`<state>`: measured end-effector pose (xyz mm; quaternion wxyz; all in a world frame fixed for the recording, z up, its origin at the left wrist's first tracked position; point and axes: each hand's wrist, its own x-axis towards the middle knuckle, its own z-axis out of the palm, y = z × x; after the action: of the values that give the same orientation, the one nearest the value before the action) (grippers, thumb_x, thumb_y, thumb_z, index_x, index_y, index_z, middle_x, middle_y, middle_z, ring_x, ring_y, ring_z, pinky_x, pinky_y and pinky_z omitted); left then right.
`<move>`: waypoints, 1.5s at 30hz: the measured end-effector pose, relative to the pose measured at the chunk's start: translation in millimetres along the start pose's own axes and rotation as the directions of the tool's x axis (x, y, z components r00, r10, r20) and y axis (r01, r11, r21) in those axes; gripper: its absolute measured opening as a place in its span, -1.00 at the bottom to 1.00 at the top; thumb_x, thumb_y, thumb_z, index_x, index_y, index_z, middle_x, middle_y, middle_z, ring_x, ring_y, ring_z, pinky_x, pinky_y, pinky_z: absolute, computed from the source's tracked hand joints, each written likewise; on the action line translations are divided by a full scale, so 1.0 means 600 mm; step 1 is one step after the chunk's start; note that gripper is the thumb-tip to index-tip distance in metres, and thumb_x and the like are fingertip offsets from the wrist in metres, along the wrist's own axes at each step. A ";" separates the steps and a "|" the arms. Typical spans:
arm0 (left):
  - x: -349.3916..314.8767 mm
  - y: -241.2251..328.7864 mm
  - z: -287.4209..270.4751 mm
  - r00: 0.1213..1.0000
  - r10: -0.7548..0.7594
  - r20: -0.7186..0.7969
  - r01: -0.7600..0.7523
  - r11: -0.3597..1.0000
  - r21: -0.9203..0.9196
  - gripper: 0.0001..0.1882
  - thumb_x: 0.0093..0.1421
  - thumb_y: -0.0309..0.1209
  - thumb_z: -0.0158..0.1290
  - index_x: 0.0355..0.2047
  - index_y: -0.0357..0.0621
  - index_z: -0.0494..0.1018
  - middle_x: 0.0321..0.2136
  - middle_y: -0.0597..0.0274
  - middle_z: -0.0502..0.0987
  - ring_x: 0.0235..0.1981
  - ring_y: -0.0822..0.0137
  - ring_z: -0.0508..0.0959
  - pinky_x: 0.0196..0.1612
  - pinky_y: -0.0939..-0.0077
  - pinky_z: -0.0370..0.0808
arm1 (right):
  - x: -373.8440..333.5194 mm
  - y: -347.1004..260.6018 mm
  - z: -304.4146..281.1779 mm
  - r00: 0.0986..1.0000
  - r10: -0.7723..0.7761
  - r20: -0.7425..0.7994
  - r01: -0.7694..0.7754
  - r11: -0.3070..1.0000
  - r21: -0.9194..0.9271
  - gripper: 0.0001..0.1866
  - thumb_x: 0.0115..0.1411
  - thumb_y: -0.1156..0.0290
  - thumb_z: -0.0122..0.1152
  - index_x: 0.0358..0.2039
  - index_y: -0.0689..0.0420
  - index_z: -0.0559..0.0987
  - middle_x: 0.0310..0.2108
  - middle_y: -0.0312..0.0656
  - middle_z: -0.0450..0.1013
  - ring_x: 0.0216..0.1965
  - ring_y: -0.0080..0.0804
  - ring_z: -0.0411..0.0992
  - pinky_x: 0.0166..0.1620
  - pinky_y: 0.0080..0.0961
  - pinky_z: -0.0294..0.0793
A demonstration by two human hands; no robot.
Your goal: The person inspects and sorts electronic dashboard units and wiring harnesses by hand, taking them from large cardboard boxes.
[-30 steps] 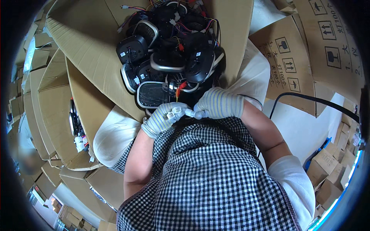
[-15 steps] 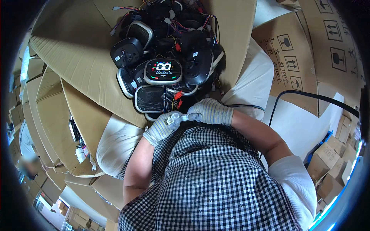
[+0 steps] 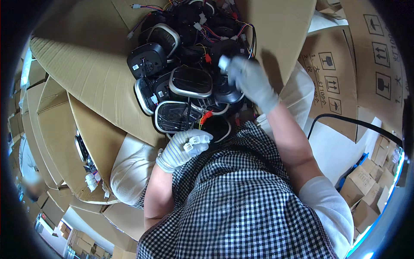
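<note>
White plug connectors [image 3: 199, 140] lie in my gloved left hand [image 3: 177, 150], which is closed round them close to the checked apron. My right hand [image 3: 253, 81], also in a striped glove and a little blurred, is raised over the right side of a pile of dash displays. A small white connector [image 3: 224, 63] sticks out from its closed fingertips. In the middle of the pile, a rounded display [image 3: 191, 80] with a silver rim faces up, its screen dark. Another display [image 3: 173, 117] lies just below it, beside a red connector [image 3: 206, 116].
The pile rests in a large open cardboard box [image 3: 82, 82] with tall flaps. A box with printed symbols [image 3: 330, 73] stands on the right, above a thick black cable [image 3: 358, 122]. More cartons [image 3: 362, 179] are stacked far right. A blurred person [image 3: 32, 183] is at far left.
My right hand has left my left hand and moved up and over the pile. The central display, lit before, is now dark. My left hand still holds its white connectors.
</note>
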<state>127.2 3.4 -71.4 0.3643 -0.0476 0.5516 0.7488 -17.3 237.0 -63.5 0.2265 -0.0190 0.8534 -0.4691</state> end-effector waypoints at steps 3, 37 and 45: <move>-0.001 0.004 -0.008 0.992 -0.071 0.104 0.063 0.995 0.081 -0.69 0.16 -0.54 0.01 -0.06 -0.27 0.43 -0.39 0.32 0.52 -0.41 0.56 0.46 -0.34 0.76 0.42 | 0.131 -0.006 0.000 0.964 -0.078 -0.253 0.015 0.969 -0.245 -0.67 0.22 0.15 -0.04 -0.32 0.14 0.56 -0.52 -0.17 0.48 -0.53 -0.42 0.41 -0.38 -0.47 0.38; -0.021 0.045 -0.001 0.759 0.571 -0.313 -0.447 0.807 0.386 -0.43 0.26 0.00 -0.14 0.02 -0.25 0.36 -0.11 0.08 0.47 -0.12 0.28 0.47 -0.01 0.49 0.35 | -0.125 -0.168 0.072 0.952 -0.271 -0.140 0.263 0.496 0.828 -0.75 0.20 0.21 0.13 -0.27 0.14 0.53 -0.40 -0.35 0.48 -0.47 -0.75 0.31 -0.35 -0.76 0.30; 0.028 -0.001 0.026 0.858 0.416 -0.302 -0.294 0.879 0.376 -0.46 0.29 -0.25 -0.14 0.22 -0.18 0.09 0.11 0.07 0.29 0.11 0.27 0.32 0.11 0.48 0.26 | -0.147 -0.111 0.191 0.996 0.053 -0.076 0.046 0.436 0.899 -0.68 0.25 0.18 0.05 -0.16 0.17 0.51 -0.42 -0.42 0.40 -0.40 -0.74 0.31 -0.28 -0.75 0.32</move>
<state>120.3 24.9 -73.7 0.1091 -0.0263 0.7224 0.6823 96.3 130.8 -29.3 0.1631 0.1278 0.4835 -0.8505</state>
